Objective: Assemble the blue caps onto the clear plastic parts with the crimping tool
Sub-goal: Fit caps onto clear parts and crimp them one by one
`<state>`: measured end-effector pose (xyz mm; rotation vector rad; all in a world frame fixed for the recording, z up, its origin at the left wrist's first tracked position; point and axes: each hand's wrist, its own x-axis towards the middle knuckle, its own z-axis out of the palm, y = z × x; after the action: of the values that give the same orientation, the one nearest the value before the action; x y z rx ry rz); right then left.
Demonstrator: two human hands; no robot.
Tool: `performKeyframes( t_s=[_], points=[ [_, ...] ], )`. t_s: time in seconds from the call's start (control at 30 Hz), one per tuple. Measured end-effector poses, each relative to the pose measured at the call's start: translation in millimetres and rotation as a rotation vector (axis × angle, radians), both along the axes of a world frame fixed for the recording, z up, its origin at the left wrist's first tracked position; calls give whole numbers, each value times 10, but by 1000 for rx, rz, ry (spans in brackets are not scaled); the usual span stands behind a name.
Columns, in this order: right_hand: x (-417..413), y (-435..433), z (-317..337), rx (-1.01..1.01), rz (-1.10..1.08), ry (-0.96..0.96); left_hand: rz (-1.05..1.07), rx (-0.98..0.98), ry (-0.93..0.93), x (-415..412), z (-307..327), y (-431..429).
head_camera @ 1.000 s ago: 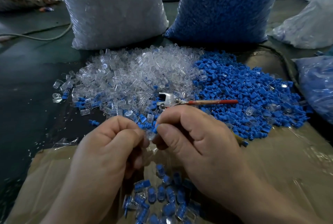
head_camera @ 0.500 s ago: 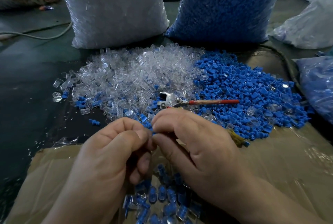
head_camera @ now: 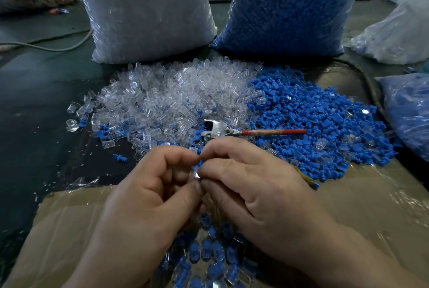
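My left hand (head_camera: pixel 148 195) and my right hand (head_camera: pixel 250 185) meet fingertip to fingertip over the cardboard. Between them they pinch one small clear plastic part (head_camera: pixel 195 175) with a blue cap (head_camera: pixel 199 163) at its top; most of it is hidden by the fingers. Just beyond the hands lies the crimping tool (head_camera: pixel 218 130), metal head left, red handle (head_camera: pixel 274 132) pointing right, untouched. A heap of clear parts (head_camera: pixel 171 97) spreads behind it on the left, a heap of blue caps (head_camera: pixel 320 123) on the right. Assembled pieces (head_camera: pixel 209 253) lie below my hands.
Two tall bags stand at the back: clear parts (head_camera: pixel 148 9) and blue caps (head_camera: pixel 285 7). More plastic bags (head_camera: pixel 404 32) crowd the right, one with blue pieces (head_camera: pixel 411 111). A loose blue cap (head_camera: pixel 120 158) lies on the dark table (head_camera: pixel 34 102). Plastic-covered cardboard (head_camera: pixel 371 206) lies under my hands.
My hands have closed together slightly and my fingers shifted on the small piece between them. The crimping tool and heaps stay where they were.
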<state>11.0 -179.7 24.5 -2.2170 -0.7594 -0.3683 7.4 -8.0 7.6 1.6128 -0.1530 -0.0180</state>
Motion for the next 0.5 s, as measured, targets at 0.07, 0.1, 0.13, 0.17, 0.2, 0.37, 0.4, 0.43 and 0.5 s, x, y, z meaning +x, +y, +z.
performKeyframes(
  t_s=[0.07, 0.1, 0.13, 0.17, 0.2, 0.37, 0.4, 0.43, 0.5],
  points=[
    [-7, -14, 21, -12, -11, -14, -24, 60, -35, -13, 7, 6],
    [-11, -22, 29, -11, -17, -17, -22, 87, -46, -15, 8, 15],
    [-17, -27, 32, -18, -25, -19, -7, 106, -52, -14, -2, 24],
    [-21, -24, 31, -36, -34, -21, 11, 111, -50, -9, -19, 31],
    [-24, -11, 27, -62, -42, -21, 27, 110, -43, -3, -31, 39],
    [-18, 28, -7, -203, -84, -85, 73, -37, 61, 47, -58, 76],
    [9, 6, -7, -277, -147, -87, 74, -99, 93, 59, -56, 85],
    [47, -30, 0, -373, -241, -64, 73, -130, 107, 66, -51, 93],
    [132, -132, 16, -551, -415, 88, 79, -161, 116, 70, -45, 104]
  ],
)
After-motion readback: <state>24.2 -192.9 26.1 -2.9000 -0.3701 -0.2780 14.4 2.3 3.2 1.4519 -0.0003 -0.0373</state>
